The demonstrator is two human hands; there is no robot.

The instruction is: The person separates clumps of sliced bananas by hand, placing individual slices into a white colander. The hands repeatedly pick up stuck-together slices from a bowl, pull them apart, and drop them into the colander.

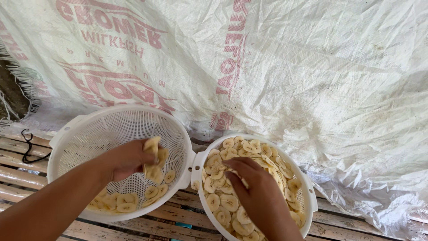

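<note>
So, quick note on how things sat. We had two white plastic colanders side by side on the slatted bamboo worktop, rims just about touching in the middle. The left colander was tipped up toward us and mostly bare mesh, with only a small scatter of banana slices along its low edge. The right colander was heaped with banana slices nearly to the rim.

Our left hand hung over the middle of the left colander, its grip pressed together around a small bunch of slices, a few of them sticking up past the fingertips and a few hanging below. The loose slices in that colander lay below and a bit toward us from that bunch.

Our right hand was down in the full colander, palm down, fingers slightly spread and curled into the heap. We couldn't tell whether it had really closed on any slices, since the fingertips were buried.

So the full pile lay to the right of the left hand, right under the right one, which was clearly the nearer hand. The slices were round-ish discs, no real long axis. Behind everything a white woven sack sheet with red print draped down, and a black cord lay on the slats at far left.
</note>
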